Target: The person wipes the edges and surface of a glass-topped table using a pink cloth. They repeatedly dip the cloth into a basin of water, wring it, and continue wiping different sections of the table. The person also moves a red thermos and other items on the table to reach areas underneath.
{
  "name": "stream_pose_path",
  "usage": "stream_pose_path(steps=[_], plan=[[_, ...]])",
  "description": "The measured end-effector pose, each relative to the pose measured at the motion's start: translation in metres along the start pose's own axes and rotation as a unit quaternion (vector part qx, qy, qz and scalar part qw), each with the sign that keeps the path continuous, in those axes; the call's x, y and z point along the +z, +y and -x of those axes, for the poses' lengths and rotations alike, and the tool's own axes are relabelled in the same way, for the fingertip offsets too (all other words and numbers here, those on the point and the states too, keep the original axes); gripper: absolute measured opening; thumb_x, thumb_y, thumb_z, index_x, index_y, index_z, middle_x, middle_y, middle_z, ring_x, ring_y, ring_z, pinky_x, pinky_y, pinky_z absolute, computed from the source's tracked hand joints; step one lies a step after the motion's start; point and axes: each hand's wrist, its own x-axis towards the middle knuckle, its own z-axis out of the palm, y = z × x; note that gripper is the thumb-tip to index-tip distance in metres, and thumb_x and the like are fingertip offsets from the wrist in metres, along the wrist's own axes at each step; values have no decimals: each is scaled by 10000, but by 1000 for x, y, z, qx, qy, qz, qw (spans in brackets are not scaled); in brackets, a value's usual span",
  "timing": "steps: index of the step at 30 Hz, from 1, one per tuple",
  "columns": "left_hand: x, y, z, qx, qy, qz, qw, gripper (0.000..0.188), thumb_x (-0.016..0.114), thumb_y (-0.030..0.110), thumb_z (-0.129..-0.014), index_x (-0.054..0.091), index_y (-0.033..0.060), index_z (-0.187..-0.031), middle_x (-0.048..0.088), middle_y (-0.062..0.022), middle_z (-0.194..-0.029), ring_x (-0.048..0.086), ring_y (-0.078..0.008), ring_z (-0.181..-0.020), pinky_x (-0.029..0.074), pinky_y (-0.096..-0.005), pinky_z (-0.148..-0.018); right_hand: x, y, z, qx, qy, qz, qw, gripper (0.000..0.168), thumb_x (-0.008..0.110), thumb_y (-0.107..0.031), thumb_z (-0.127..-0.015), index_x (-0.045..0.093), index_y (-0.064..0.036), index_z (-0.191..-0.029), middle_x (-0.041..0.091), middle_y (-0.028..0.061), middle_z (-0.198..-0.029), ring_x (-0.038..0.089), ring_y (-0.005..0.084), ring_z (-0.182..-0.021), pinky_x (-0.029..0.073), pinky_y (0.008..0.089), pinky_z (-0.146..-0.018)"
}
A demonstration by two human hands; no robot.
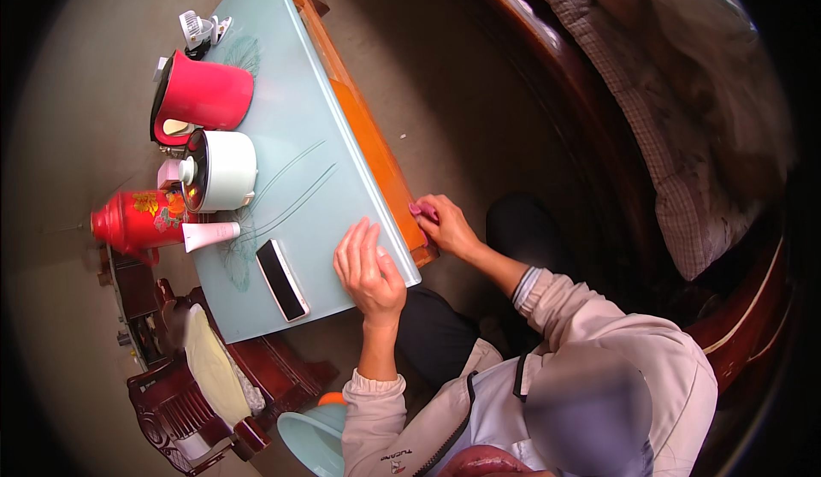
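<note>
My right hand (451, 228) grips a crumpled pink cloth (424, 211) against the orange-brown wooden side (378, 156) of the table, near its closest corner. Most of the cloth is hidden by my fingers. Flat over the pale blue tabletop (301, 111), my left hand (369, 275) is extended and holds nothing, close to the glassy edge. Whether its palm presses on the surface I cannot tell. Left of that hand lies a smartphone (282, 280) with a dark screen. Beyond the phone is a pale pink squeeze tube (210, 235).
Along the table's far side stand a white electric pot (231, 170), a red jug (208, 92), a floral red thermos flask (141, 217) and a small white fan (192, 28). A carved wooden chair (186, 406) and a light blue basin (314, 438) are at lower left. Quilted bedding (648, 130) lies right.
</note>
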Motion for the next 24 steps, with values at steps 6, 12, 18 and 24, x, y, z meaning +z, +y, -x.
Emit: stream_pose_path(steps=[6,12,18,24], plan=[[-2,-3,5,-3,-4,-12,1000,330,484,79,-936,677,-43,-1174,666,-181,-1260,597,-385,-1191,415,-484,-1053,24,-1,-49,-28,30,29,999,150,698,-152,-881,645,-79,-1001,584,134,-857,590,350,-848,499,441,-775],[9,9,-7,18,1,20,1000,328,491,77,-929,679,-30,-1175,669,-174,-1256,600,-376,-1193,417,-478,-1052,0,49,-232,11,145,-28,989,154,638,-171,-934,670,-80,-1054,689,133,-1037,677,333,-817,558,422,-765],[-4,-11,9,-9,8,-8,1000,328,497,75,-922,682,-24,-1173,672,-171,-1254,602,-371,-1193,419,-471,-1053,1,28,-212,299,0,-545,784,316,508,-405,-1057,627,-149,-1201,693,56,-1142,675,228,-1036,578,419,-842],[6,0,0,8,5,12,1000,326,504,81,-920,683,-30,-1169,669,-179,-1254,598,-374,-1195,419,-478,-1052,1,45,-211,254,44,-407,876,276,493,-331,-1054,604,-89,-1129,704,88,-1051,693,171,-846,581,359,-702]])
